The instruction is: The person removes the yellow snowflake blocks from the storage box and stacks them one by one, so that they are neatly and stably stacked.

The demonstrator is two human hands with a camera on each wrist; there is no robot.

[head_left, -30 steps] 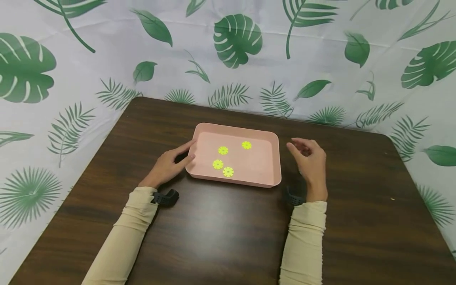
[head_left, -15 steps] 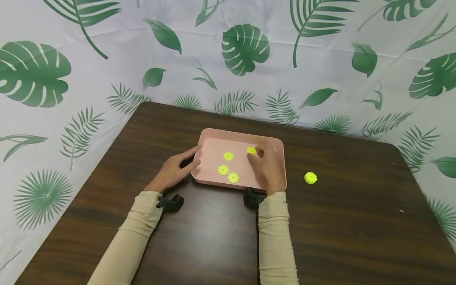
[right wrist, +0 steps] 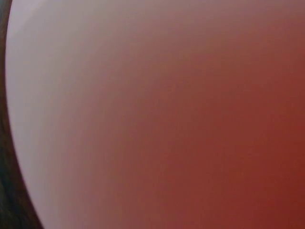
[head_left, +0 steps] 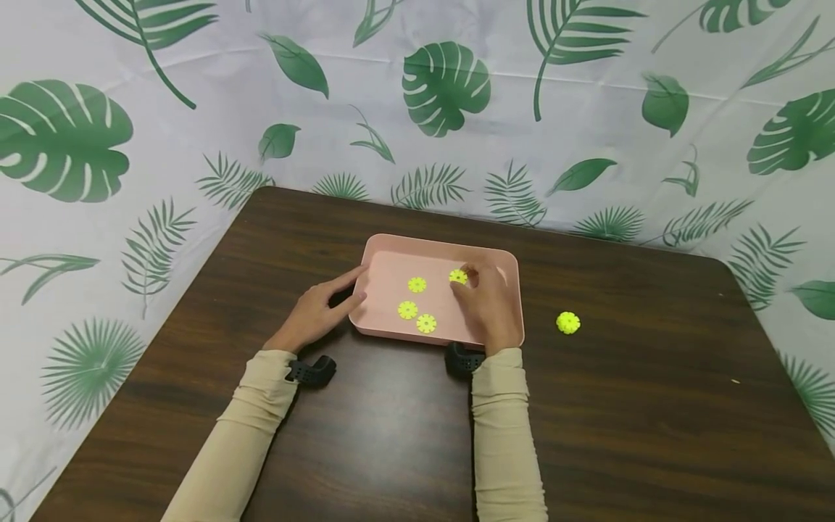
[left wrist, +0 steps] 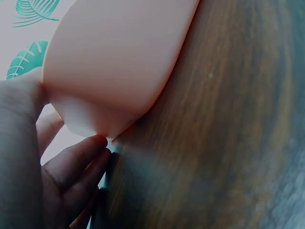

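A shallow pink tray (head_left: 430, 250) lies on the table, with several flat yellow notched discs inside. My left hand (head_left: 314, 312) holds its left side, thumb over the rim; in the left wrist view, fingers (left wrist: 78, 164) touch the outer wall. My right hand (head_left: 489, 304) reaches into the tray's right part, its thumb and index finger pinching the edge of one yellow disc (head_left: 457, 276). Left of it are three more: an upper disc (head_left: 417, 285), a middle disc (head_left: 407, 310) and a lower disc (head_left: 427, 323). The right wrist view shows only blurred pink tray (right wrist: 143, 119).
On the dark wooden table (head_left: 626, 420), a small pile of yellow discs (head_left: 568, 322) lies to the right of the tray. A white cloth (head_left: 496, 109) with green leaf prints hangs behind the table. A tiny light speck (head_left: 736, 381) shows at the far right.
My right hand has moved left from beside the tray into it, to a disc. The pile of discs it had covered now shows on the table. The left hand keeps its place.
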